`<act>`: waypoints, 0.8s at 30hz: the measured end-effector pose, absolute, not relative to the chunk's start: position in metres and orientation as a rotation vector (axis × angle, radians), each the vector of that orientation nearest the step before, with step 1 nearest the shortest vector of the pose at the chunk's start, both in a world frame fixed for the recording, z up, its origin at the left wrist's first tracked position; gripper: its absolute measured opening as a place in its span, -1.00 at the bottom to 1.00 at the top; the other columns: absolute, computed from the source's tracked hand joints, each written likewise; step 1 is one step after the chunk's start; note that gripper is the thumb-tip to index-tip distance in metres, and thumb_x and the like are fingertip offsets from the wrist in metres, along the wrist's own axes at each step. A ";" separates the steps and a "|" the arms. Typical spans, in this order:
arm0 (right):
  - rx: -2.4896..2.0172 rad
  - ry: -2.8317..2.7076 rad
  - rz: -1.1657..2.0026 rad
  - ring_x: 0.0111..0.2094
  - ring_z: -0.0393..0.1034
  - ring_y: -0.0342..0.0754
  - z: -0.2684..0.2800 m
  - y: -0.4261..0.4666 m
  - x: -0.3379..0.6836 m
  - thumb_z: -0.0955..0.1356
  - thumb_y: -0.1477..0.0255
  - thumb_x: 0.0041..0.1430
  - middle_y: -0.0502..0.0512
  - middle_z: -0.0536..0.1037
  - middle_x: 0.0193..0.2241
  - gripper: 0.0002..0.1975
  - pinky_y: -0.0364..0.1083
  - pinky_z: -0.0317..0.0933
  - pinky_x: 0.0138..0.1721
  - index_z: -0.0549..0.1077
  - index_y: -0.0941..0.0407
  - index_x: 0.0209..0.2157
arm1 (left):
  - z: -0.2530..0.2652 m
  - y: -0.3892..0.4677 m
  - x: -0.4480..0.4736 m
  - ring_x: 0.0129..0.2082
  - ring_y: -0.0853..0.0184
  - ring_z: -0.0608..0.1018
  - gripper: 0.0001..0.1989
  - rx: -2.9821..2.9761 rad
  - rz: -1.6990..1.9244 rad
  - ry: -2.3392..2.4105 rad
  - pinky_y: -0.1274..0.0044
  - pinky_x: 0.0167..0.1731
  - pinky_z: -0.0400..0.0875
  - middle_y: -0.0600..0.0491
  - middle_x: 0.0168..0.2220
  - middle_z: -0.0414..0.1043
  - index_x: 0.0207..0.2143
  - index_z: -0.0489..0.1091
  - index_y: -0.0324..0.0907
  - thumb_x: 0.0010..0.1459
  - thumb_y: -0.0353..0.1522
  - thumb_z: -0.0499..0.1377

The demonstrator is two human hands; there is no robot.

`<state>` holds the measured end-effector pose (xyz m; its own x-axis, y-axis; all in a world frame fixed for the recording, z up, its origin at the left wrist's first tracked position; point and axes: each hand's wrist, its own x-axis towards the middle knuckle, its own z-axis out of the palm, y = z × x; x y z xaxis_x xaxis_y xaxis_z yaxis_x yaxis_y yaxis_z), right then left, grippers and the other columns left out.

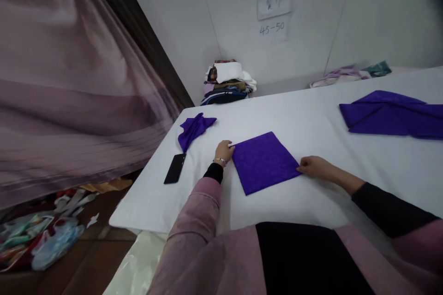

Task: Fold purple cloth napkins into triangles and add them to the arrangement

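A purple cloth napkin (265,163), folded into a flat square, lies turned cornerwise on the white-covered table (277,209) in front of me. At its left corner, my left hand (224,151) pinches the edge between thumb and fingers. My right hand (311,167) grips the opposite corner on the right with its fingertips. The napkin's far and near corners lie flat on the cover. A bracelet circles my left wrist.
Left of the napkin are a pleated purple cloth (194,130) and a black phone (175,168). More purple cloth (387,117) lies at right. Folded clothes (228,80) are stacked by the wall. A curtain (69,78) hangs at left above plastic bags (57,239) on the floor.
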<state>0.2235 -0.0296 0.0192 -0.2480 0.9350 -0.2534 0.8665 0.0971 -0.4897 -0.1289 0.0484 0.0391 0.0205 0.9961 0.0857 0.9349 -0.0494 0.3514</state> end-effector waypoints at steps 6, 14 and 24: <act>-1.653 -2.174 0.830 -0.43 0.43 0.00 0.024 -0.039 0.235 0.22 0.11 0.10 0.03 0.56 -0.43 -0.67 -0.04 0.27 -0.39 0.46 0.02 -0.30 | 0.029 -0.025 -0.121 0.01 0.37 0.39 -0.81 2.172 0.631 1.907 0.50 0.08 0.22 0.04 -0.04 0.42 -0.15 0.38 -0.14 0.16 -0.39 0.12; -1.058 -2.384 0.650 0.10 0.24 0.12 0.024 -0.017 0.151 0.14 0.14 0.21 0.12 0.42 0.05 -0.53 0.14 0.13 0.10 0.38 0.03 0.04 | 0.019 -0.102 -0.100 -0.01 0.27 0.40 -0.80 2.256 0.787 1.682 0.33 0.02 0.30 -0.02 -0.06 0.41 -0.15 0.40 -0.13 0.15 -0.40 0.11; -0.645 -2.861 0.581 0.26 -0.10 0.08 0.006 0.019 0.041 0.06 0.13 0.29 0.16 0.14 0.23 -0.44 0.19 -0.26 0.23 0.15 0.06 0.23 | 0.006 -0.103 -0.095 -0.07 0.21 0.38 -0.77 2.278 0.581 1.773 0.32 -0.02 0.32 -0.04 -0.12 0.38 -0.12 0.36 -0.17 0.14 -0.40 0.11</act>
